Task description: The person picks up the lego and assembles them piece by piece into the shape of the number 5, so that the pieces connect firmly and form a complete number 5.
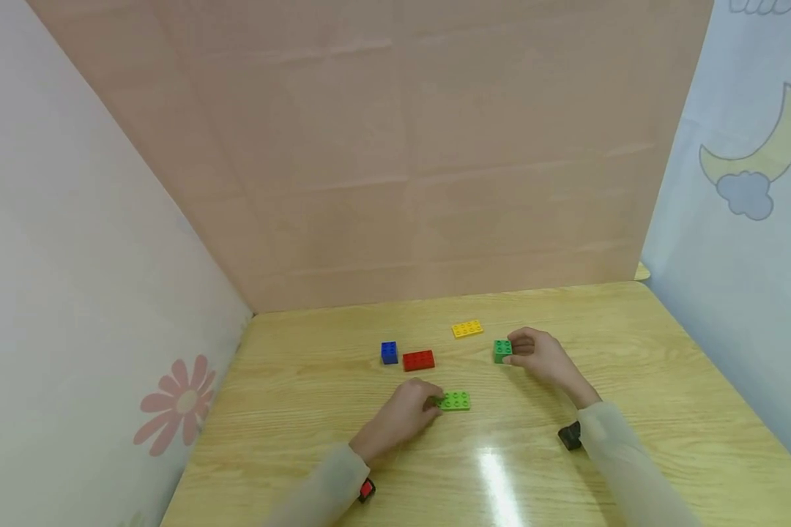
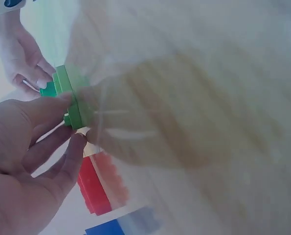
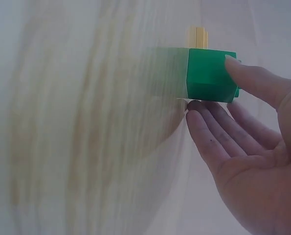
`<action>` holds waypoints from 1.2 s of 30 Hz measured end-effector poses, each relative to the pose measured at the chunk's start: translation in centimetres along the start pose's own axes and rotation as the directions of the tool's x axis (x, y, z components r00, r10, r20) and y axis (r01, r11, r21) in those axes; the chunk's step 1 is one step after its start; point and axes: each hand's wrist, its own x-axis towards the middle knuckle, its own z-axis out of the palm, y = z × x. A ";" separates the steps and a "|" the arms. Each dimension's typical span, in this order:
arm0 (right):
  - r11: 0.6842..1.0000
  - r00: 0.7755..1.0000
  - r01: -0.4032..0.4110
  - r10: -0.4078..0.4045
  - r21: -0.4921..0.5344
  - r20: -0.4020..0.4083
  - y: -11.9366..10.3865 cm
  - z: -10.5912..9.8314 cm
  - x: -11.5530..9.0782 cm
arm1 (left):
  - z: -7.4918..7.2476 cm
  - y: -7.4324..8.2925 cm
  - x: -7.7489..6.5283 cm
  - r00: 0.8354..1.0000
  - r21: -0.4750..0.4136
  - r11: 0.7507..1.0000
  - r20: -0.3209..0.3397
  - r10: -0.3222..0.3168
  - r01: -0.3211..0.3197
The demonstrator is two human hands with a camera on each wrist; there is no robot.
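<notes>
Nearest are two pale sleeves, the left [image 1: 329, 487] and the right [image 1: 633, 457], reaching in over the wooden table [image 1: 290, 410], where a streak of glare lies between them. A small red-and-black piece [image 1: 366, 490] shows at the left cuff, and a black piece [image 1: 570, 435] at the right one. Past the cuffs, the left hand [image 1: 402, 413] pinches the left end of the lime brick [image 1: 456, 400] between thumb and fingers; the brick lies studs up on the table, its right end uncovered. Beyond it lies the red brick [image 1: 418, 360], studs up, with the blue brick [image 1: 389, 353] just to its left, a narrow gap between them. About as far out, over to the right, the right hand [image 1: 540, 356] grips the green brick [image 1: 503, 351], thumb on one side and fingers on the other, four studs up and base at the tabletop. Farther still, between red and green, is the thin yellow brick [image 1: 467, 329], untouched, and behind everything rises a creased tan backdrop [image 1: 409, 154]
</notes>
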 end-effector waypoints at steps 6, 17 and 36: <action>1.000 1.000 -0.008 0.008 -0.008 -0.002 0.2 0.1 0.3 | 0.4 0.0 0.1 0.993 -0.239 0.965 -0.022 -0.113 0.105; 1.000 1.000 -0.006 0.006 0.014 0.002 0.4 0.1 0.2 | 1.0 -1.1 0.3 0.977 -0.557 0.817 -0.041 -0.210 0.152; 1.000 1.000 -0.010 0.010 0.019 -0.018 -0.1 -0.1 -0.1 | 0.2 -0.9 0.4 0.994 -0.264 0.962 -0.063 -0.084 0.064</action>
